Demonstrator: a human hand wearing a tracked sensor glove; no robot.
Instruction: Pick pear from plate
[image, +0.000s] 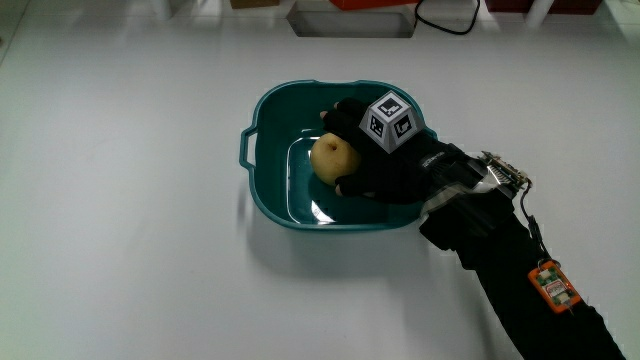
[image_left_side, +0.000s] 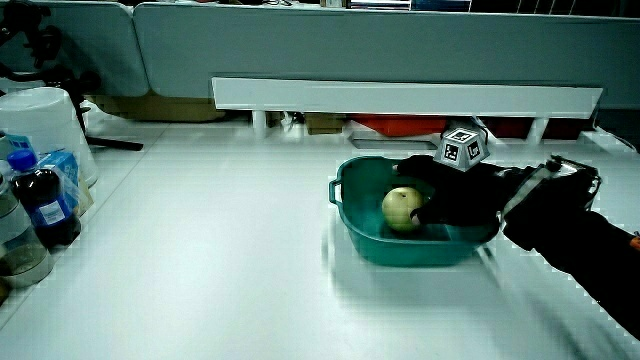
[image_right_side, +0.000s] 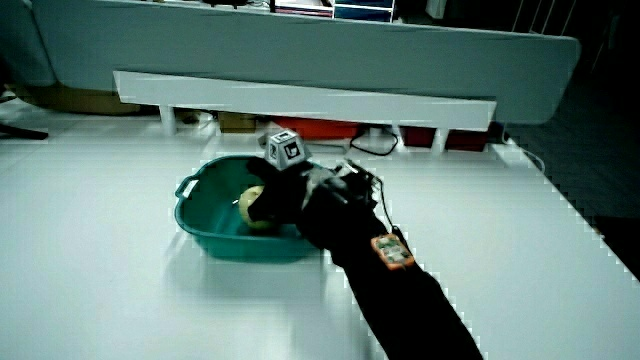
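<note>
Hand closed around the pear inside the teal basin.

I see the hand (image: 385, 160) reaching into the basin (image: 262, 120) on the white tabletop (image: 130, 200), fingers (image: 350, 186) curled around the pear (image: 334, 157), clamped on it. The pear sits low within the basin; I cannot tell whether it touches the floor. In a side view, bottles (image_left_side: 40, 205) stand at the tabletop's edge, well apart.

White table (image: 120, 250), low grey partition (image_left_side: 350, 45)

Black-gloved grip (image: 385, 165), patterned cube (image: 391, 120)
</note>
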